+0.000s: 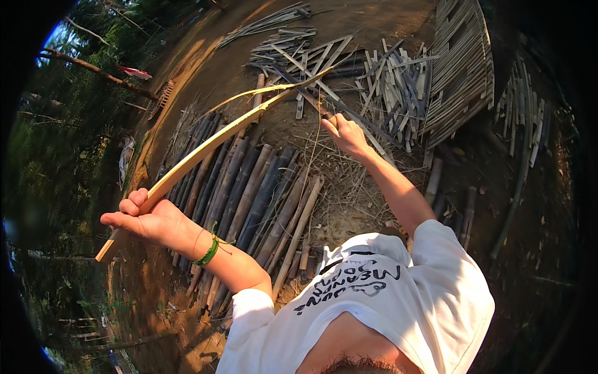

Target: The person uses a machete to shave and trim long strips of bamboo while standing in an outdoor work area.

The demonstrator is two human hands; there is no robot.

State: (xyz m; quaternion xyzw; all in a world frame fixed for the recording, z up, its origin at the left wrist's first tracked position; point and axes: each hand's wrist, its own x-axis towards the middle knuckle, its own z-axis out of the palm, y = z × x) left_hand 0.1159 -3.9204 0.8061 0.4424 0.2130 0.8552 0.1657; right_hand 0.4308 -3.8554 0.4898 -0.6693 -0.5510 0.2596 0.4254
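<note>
My left hand [146, 217] is closed around the near end of a long, pale bamboo strip [208, 144], which slants up and away to the right. Toward its far end, a thin sliver [252, 93] parts from the strip and curves back to the left. My right hand [346, 134] grips the handle of a long dark knife [309, 98]. Its blade crosses the strip where the sliver splits off. The exact contact of the edge with the bamboo is too small to make out. A green woven bracelet [208, 249] circles my left wrist.
Below my arms lies a row of cut bamboo poles [258, 199]. Split slats [395, 87] pile up beyond my right hand, beside a slatted bamboo panel [458, 68]. Shavings [352, 190] litter the dirt ground. Dark foliage [62, 168] borders the left.
</note>
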